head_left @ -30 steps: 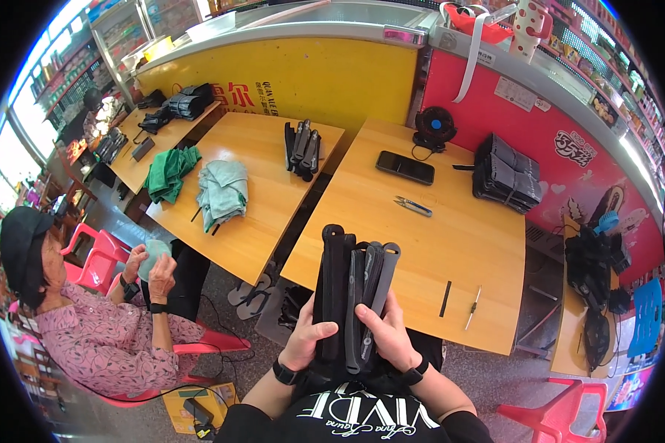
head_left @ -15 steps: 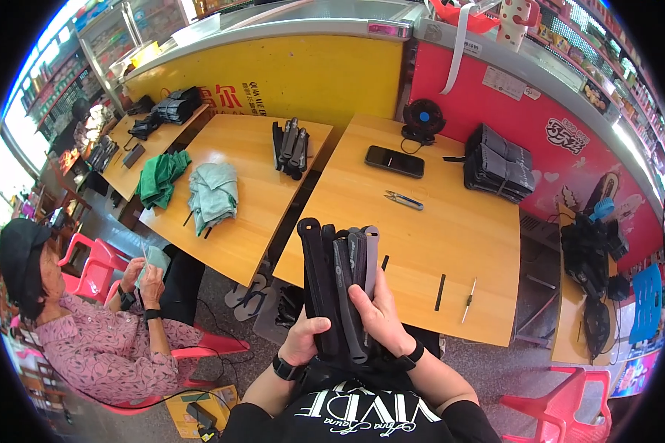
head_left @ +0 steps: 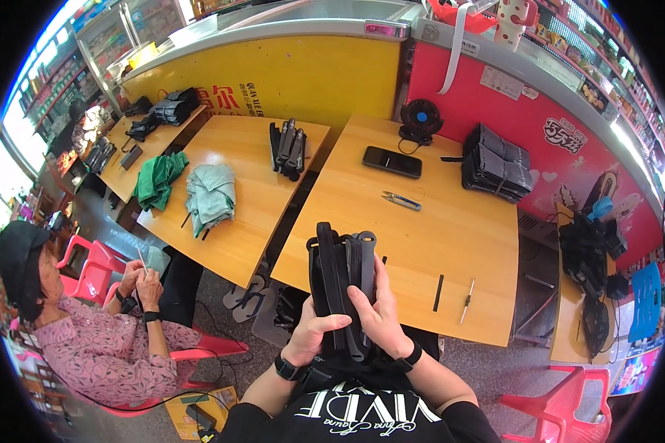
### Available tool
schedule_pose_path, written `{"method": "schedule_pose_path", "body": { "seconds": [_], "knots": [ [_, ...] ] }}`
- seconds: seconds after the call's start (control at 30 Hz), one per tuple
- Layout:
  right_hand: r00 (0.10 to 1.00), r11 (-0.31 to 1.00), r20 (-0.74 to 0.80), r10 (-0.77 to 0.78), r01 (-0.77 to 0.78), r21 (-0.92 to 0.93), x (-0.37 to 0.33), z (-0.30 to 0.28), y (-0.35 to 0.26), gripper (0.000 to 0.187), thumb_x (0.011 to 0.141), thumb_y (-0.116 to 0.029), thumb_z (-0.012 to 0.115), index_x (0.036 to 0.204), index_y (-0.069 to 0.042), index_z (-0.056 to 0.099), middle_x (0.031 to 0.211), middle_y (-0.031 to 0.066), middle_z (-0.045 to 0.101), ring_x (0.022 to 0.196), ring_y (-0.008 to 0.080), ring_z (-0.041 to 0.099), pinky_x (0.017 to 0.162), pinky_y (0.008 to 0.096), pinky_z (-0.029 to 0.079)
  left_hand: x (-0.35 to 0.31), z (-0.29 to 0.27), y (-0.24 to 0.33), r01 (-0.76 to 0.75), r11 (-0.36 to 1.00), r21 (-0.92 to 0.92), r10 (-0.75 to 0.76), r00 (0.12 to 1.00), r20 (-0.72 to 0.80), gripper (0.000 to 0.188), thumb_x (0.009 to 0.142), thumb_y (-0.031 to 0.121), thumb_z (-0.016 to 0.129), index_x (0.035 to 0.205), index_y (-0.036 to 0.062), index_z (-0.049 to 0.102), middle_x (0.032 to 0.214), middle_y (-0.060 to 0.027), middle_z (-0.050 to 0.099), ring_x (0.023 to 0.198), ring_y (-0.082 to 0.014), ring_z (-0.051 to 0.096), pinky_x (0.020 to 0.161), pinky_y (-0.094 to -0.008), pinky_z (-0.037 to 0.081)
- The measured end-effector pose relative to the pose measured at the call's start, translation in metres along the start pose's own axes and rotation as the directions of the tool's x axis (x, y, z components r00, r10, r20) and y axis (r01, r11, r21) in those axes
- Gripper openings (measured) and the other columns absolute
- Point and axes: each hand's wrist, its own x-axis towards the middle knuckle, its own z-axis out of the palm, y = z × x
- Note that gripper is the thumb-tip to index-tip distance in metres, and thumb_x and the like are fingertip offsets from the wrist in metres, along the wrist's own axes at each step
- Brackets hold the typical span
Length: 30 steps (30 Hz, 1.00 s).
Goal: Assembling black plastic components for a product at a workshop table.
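Upright in front of my chest is a bundle of dark straps point(head_left: 338, 277), black and grey, several of them, with rounded slotted ends at the top. My left hand point(head_left: 312, 336) grips the bundle low on its left side, thumb laid across the front. From the right, my right hand point(head_left: 380, 319) wraps round it, thumb on the front face and fingers behind. The lower ends are partly hidden by my hands. Just beyond on the wooden table point(head_left: 399, 258) lie a narrow black strip point(head_left: 438, 293) and a thin pen-like tool point(head_left: 467, 300).
Farther back are blue-handled thread snips point(head_left: 402, 200), a phone point(head_left: 392, 162), a small black fan point(head_left: 421, 122) and stacked black bundles point(head_left: 496, 164). The left table holds grey and green cloth point(head_left: 211, 199) and more straps point(head_left: 287, 149). A co-worker point(head_left: 111, 340) sits left; a pink chair point(head_left: 561, 406) stands right.
The straps are drawn closer together, their top ends less fanned out. My left thumb has moved right across the front of the bundle. The co-worker's hands have shifted slightly.
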Motion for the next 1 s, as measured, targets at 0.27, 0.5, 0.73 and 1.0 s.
{"method": "schedule_pose_path", "body": {
  "seconds": [0.27,0.5,0.73,1.0],
  "knots": [
    [0.976,0.928,-0.083,-0.202,0.164,-0.335,-0.004,-0.006,-0.003,0.044,0.09,0.0,0.056,0.131,0.006,0.043,0.119,0.0144,0.052,0.109,0.0224,0.052,0.094,0.0324,0.041,-0.003,0.0,0.005,0.017,0.999,-0.045,-0.013,0.996,0.092,0.062,0.07,0.01,0.068,0.129,-0.0017,0.049,0.117,-0.0099,0.061,0.105,-0.0192,0.06,0.095,-0.0316,0.047],
    [0.945,0.916,-0.092,-0.314,0.276,-0.291,-0.003,-0.013,-0.016,0.046,0.083,0.005,0.056,0.128,0.007,0.045,0.123,0.0191,0.05,0.114,0.0279,0.051,0.099,0.0345,0.038,-0.001,-0.021,-0.013,0.269,0.878,-0.396,-0.172,0.949,0.265,0.075,0.066,0.01,0.066,0.137,-0.0018,0.043,0.131,-0.0133,0.055,0.117,-0.0246,0.056,0.103,-0.0358,0.042],
    [0.853,0.82,-0.151,-0.499,0.409,-0.4,-0.001,-0.014,-0.026,0.042,0.069,0.013,0.063,0.107,0.004,0.052,0.129,0.0263,0.048,0.122,0.0347,0.047,0.103,0.0417,0.036,0.007,0.005,-0.006,0.111,0.98,-0.167,-0.063,0.962,0.267,0.085,0.062,0.004,0.069,0.141,0.0008,0.037,0.128,-0.009,0.054,0.119,-0.021,0.053,0.103,-0.0335,0.04],
    [0.67,0.631,-0.155,-0.726,0.56,-0.536,-0.017,-0.028,-0.046,0.026,0.08,0.007,0.059,0.098,-0.004,0.044,0.097,0.0134,0.053,0.087,0.0226,0.053,0.083,0.0336,0.042,0.005,0.016,0.0,0.084,0.976,-0.199,-0.059,0.99,0.128,0.061,0.077,0.03,0.048,0.126,-0.0059,0.048,0.113,-0.0157,0.061,0.104,-0.0246,0.061,0.099,-0.0345,0.045]
  ]
}}
